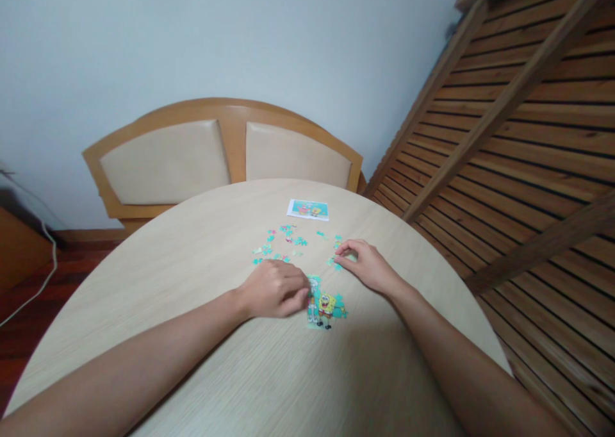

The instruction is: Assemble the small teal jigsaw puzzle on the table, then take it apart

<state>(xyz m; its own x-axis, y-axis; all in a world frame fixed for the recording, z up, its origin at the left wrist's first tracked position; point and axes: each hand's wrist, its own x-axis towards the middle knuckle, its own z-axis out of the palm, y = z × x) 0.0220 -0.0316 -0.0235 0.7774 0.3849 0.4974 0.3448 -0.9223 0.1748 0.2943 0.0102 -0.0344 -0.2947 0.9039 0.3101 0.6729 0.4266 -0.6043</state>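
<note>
Partly joined puzzle (327, 307) is flat on the surface (269, 386), left hand (278, 288) curled by its left edge. Right hand (366, 265) has fingertips close together at loose pieces (337, 267); can't tell if either's pinching anything.

Inside of the left grip (277, 288) out of sight — the loose puzzle pieces (300, 241) too small for detail

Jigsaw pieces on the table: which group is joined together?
The partly assembled SpongeBob section by the left hand: it forms one connected patch, whereas the loose jigsaw pieces lie scattered farther back.
</note>
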